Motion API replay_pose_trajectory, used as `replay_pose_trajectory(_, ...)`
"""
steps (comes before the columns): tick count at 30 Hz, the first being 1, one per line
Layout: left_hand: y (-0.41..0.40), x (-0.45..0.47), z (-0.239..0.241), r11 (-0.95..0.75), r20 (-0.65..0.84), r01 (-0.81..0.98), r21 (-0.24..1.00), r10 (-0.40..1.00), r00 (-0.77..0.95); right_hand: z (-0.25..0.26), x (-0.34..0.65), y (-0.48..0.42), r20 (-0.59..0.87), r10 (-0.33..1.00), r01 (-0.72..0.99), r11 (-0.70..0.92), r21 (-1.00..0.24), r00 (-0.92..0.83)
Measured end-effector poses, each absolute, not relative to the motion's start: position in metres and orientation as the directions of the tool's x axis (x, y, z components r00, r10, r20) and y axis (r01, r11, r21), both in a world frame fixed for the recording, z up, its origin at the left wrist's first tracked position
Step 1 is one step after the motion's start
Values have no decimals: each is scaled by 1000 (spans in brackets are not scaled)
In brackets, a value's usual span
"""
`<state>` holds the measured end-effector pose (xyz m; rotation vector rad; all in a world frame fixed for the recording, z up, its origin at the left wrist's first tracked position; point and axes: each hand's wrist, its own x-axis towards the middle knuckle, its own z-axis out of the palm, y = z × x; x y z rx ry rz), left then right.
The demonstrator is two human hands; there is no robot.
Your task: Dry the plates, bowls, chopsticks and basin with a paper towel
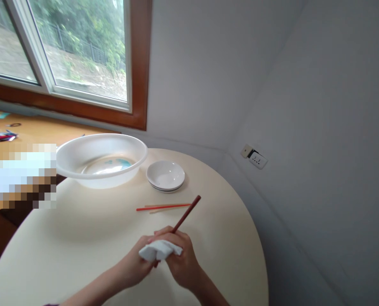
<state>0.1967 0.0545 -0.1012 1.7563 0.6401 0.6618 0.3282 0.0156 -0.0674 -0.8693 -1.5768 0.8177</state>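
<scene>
Both hands meet low in the middle of the head view, above the round table (90, 238). A dark reddish-brown chopstick (188, 213) slants up and to the right out of them; its lower end shows just beneath the fingers. My right hand (184, 257) is closed round the chopstick and a crumpled white tissue (160, 250). Pressed against it, my left hand (137, 264) is closed about the chopstick's lower part; its fingertips are partly hidden. Just beyond the hands lie a red chopstick (162, 207) and thin light-coloured sticks (154, 211).
A large translucent white basin (101, 180) stands at the table's back left. Beside it are stacked white dishes (166, 174). A wooden desk (45, 126) with small items adjoins on the left. Walls and a power socket (257, 160) bound the right side.
</scene>
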Motion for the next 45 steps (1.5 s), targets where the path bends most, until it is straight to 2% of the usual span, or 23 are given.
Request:
replay_pose_trajectory(3,52,199,-104,-288,22,228,930,663,749,-59,342,20,473,878,207,451,-868,74)
replay_pose_trajectory(5,54,199,-106,-359,22,279,891,647,762,-45,360,25,498,853,308,437,-845,154)
replay_pose_trajectory(7,57,198,-108,-416,57,302,857,661,748,-28,380,30,524,847,449,437,-779,85)
replay_pose_trajectory(9,62,196,-109,-439,104,314,841,703,704,-17,395,33,469,879,607,420,-675,-86)
replay_pose_trajectory(12,68,193,-109,-448,197,328,831,790,581,-20,407,38,215,926,775,378,-506,-311)
replay_pose_trajectory(14,71,191,-108,-446,250,324,834,829,500,-35,411,39,73,926,824,365,-433,-371)
replay_pose_trajectory(17,73,188,-105,-442,281,312,841,849,447,-60,415,40,-26,918,851,357,-385,-397)
replay_pose_trajectory(25,77,187,-107,-423,283,311,851,868,408,-76,420,41,-71,926,865,316,-390,-370)
replay_pose_trajectory(31,83,184,-104,-384,269,320,866,898,349,-80,425,42,-100,952,848,207,-488,-289)
replay_pose_trajectory(39,84,187,-109,-378,247,336,863,895,372,-79,425,41,-91,935,841,262,-473,-343)
replay_pose_trajectory(45,89,186,-116,-376,238,368,850,899,368,-84,410,41,-105,947,811,198,-550,-302)
